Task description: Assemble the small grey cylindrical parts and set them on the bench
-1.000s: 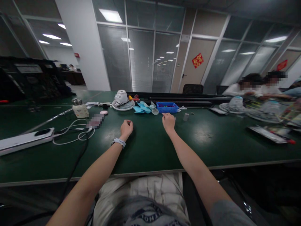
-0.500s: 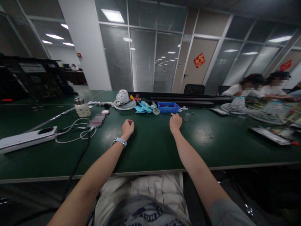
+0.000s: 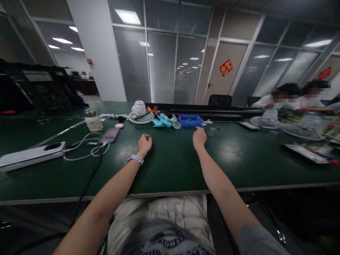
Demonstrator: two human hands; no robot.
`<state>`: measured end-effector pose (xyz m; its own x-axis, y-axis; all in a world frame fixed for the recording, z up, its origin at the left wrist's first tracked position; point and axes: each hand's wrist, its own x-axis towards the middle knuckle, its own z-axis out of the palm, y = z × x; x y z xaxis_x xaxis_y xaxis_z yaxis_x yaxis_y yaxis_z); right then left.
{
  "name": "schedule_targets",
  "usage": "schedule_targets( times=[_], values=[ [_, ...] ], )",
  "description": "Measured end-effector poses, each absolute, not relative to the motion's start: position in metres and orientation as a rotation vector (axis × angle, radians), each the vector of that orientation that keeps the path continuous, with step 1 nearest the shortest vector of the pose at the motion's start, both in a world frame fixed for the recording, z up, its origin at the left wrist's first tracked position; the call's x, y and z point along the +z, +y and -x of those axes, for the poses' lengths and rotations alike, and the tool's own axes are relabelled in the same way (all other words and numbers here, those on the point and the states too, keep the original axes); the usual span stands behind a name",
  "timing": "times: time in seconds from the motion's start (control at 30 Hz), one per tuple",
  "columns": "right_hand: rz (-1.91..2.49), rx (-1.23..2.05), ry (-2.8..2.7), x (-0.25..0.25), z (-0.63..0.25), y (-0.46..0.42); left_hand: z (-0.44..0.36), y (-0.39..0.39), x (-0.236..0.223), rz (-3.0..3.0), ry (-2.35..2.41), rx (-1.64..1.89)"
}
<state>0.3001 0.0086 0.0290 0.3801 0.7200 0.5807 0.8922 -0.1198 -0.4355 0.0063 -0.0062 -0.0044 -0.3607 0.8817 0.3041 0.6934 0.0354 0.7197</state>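
My left hand (image 3: pixel 145 143) rests above the green table with its fingers curled in, and nothing shows between them. A pale watch band (image 3: pixel 136 159) circles that wrist. My right hand (image 3: pixel 199 137) is closed too, just in front of a blue tray (image 3: pixel 190 123) with small dark parts in it. Its fingertips are turned away, so anything in them is hidden. Right beside it stands a small grey cylinder (image 3: pixel 211 132). Light-blue fan blades (image 3: pixel 162 121) lie left of the tray. Beyond my left hand sits a white fan part (image 3: pixel 139 110) on a round grille (image 3: pixel 141 118).
On the left are a bottle (image 3: pixel 93 122), a white cable (image 3: pixel 89 158), a phone (image 3: pixel 109 135) and a long white device (image 3: pixel 32 156). Dark bars (image 3: pixel 212 112) run along the back. At right lie a flat tray-like item (image 3: pixel 305 153) and more fan parts, near two people (image 3: pixel 287 101).
The index finger of my right hand, stretched toward the left before, is now drawn in. My left hand stays nearly where it was.
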Motion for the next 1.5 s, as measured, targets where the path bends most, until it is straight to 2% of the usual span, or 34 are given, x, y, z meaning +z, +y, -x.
schedule_targets(
  times=[0.63,1.2,1.5],
  values=[
    [1.830,-0.193,-1.267,0.031,-0.302,0.006,-0.006,-0.009,-0.002,-1.630,2.077,1.198],
    [1.994,-0.095,-1.193,0.026,-0.302,0.004,-0.006,-0.008,-0.003,-1.647,2.071,1.165],
    [2.055,-0.114,-1.368,0.017,-0.298,0.003,-0.006,-0.006,-0.004,-1.659,2.073,1.156]
  ],
)
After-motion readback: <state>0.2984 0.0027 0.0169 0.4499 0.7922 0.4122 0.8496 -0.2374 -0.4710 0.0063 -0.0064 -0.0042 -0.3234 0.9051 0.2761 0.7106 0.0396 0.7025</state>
